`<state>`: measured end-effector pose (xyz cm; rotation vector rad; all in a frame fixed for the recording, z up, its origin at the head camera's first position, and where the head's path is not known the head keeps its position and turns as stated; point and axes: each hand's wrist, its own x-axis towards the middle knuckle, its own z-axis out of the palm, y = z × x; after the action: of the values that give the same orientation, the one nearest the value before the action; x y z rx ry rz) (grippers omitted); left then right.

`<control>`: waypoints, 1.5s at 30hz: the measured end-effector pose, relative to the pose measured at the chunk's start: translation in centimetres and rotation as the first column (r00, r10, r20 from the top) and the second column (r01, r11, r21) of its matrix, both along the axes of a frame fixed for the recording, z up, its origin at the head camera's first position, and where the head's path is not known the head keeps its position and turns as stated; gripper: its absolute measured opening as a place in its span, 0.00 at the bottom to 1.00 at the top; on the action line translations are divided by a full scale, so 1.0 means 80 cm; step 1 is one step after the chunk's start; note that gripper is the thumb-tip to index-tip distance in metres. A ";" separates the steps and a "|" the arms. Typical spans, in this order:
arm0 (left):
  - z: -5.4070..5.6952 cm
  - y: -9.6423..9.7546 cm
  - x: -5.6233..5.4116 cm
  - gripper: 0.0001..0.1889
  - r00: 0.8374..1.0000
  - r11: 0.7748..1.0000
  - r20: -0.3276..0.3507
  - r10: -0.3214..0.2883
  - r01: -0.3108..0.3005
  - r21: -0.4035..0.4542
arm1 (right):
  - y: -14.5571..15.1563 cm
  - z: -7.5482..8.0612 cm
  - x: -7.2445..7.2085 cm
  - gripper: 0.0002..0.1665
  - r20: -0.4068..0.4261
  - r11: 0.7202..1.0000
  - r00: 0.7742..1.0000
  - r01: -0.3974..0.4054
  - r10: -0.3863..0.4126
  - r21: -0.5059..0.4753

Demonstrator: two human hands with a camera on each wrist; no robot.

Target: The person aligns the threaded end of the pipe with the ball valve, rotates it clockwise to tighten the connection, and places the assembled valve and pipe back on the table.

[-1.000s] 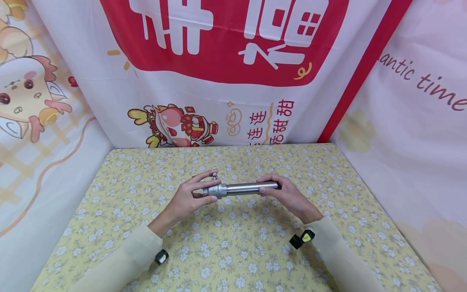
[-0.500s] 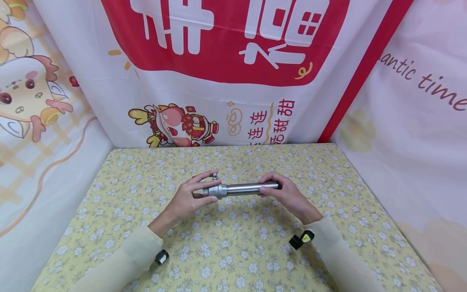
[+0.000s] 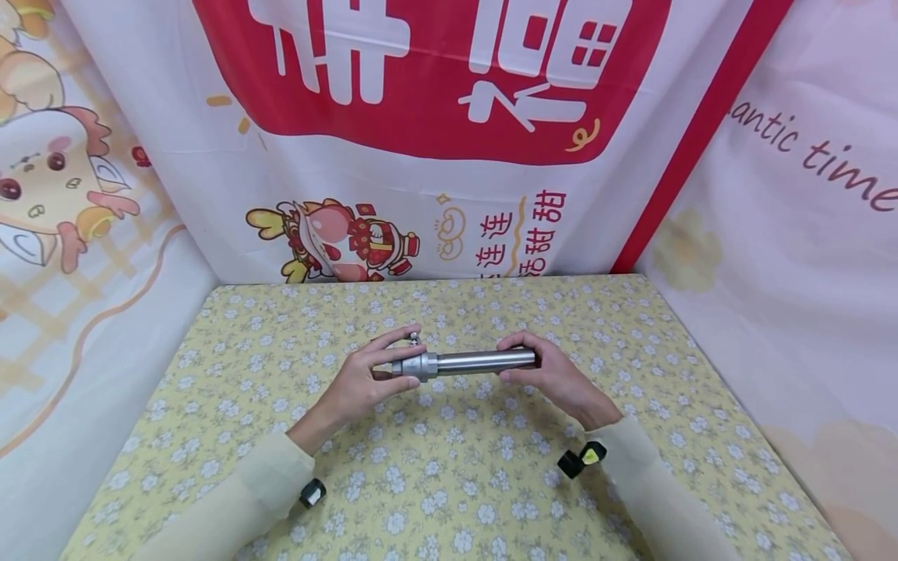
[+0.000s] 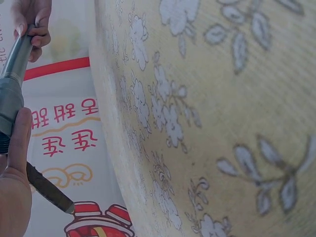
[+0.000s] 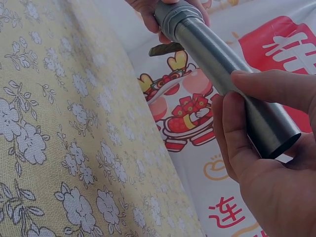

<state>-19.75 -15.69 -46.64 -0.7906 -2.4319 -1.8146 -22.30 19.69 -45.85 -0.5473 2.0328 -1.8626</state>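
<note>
Left hand (image 3: 358, 383) fingers grasped the metal fitting (image 3: 415, 366), right hand (image 3: 556, 376) fingers grasped the pipe (image 3: 477, 361); pipe met fitting, just below frame centre in head view, over counter (image 3: 435, 483)

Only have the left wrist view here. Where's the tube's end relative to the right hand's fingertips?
Observer: Right wrist view: the tube's end shows past the right hand's fingertips, on the palm side.
Operator: Any small hardware on the fitting that I'm missing?
Observer: Head view: a small shiny metal piece shows between two fingertips of the left hand.
Operator: What's on the forearms?
Observer: Head view: cream sleeves on both.
</note>
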 end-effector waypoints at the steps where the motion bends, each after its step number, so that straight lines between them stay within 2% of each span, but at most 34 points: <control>1: 0.001 0.000 0.000 0.26 1.000 1.000 0.000 0.001 -0.001 0.000 | 0.000 0.000 0.000 0.26 -0.002 1.000 1.000 0.002 -0.002 0.004; 22: 0.001 0.000 0.002 0.26 1.000 1.000 0.012 0.006 -0.006 -0.007 | 0.001 0.002 0.001 0.24 0.019 0.990 0.997 0.069 -0.072 0.126; 37: -0.002 0.001 0.001 0.26 1.000 1.000 -0.011 0.002 -0.002 -0.012 | 0.001 0.000 0.000 0.22 0.000 0.986 0.996 0.090 -0.091 0.141; 45: -0.003 0.000 0.000 0.26 1.000 1.000 -0.010 -0.001 0.000 -0.010 | -0.002 -0.001 0.001 0.23 0.024 0.985 0.992 0.116 -0.120 0.125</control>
<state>-19.71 -15.66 -46.85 -0.7991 -2.4367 -1.7959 -22.26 19.50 -45.93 -0.3699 2.1854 -1.7822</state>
